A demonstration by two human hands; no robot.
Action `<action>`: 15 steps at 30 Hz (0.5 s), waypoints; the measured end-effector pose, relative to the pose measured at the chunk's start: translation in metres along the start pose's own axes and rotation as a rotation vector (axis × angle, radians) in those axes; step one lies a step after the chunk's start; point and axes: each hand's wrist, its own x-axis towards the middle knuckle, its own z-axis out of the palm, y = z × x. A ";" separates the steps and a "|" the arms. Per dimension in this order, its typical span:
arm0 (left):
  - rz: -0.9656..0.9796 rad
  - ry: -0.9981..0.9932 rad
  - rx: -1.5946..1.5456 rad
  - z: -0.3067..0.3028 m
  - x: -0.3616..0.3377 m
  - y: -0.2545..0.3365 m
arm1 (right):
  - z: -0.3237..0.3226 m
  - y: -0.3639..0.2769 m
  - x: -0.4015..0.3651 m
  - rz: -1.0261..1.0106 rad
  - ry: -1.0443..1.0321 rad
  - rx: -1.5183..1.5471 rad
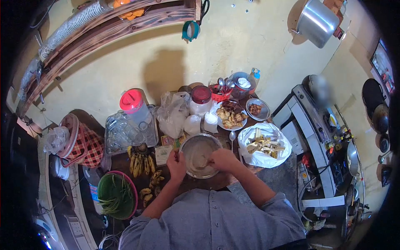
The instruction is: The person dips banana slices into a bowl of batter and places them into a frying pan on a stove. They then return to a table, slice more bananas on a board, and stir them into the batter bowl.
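A round metal bowl with pale beige batter in it stands at the table's front edge, before my body. My left hand is closed on the bowl's left rim. From the right, my right hand reaches over the rim, closed round a stirring utensil that dips into the batter; its exact kind is hard to make out. Just behind the bowl stand two small bags of white powder. A metal spoon lies to the right of the bowl.
Left are bananas, a tray of glasses and a green basin. Right are a white bag of peels and a plate of fried pieces. A red-lidded jar stands behind; a stove is far right.
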 end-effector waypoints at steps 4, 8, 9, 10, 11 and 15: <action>-0.041 -0.002 0.012 0.002 -0.004 0.001 | -0.018 0.001 0.004 0.193 0.082 0.005; -0.047 -0.023 0.013 0.000 0.000 -0.001 | -0.002 0.002 0.004 -0.045 0.114 0.071; -0.043 -0.020 0.012 -0.001 0.001 -0.002 | -0.009 0.003 0.003 -0.007 0.035 0.084; -0.068 -0.024 0.001 -0.001 -0.001 -0.004 | -0.006 0.005 0.009 -0.008 0.036 0.082; -0.097 -0.030 -0.011 -0.001 -0.003 -0.006 | 0.001 0.008 0.018 0.017 0.141 0.067; -0.048 -0.016 -0.075 0.004 -0.002 -0.010 | -0.008 -0.009 0.013 -0.179 -0.032 0.038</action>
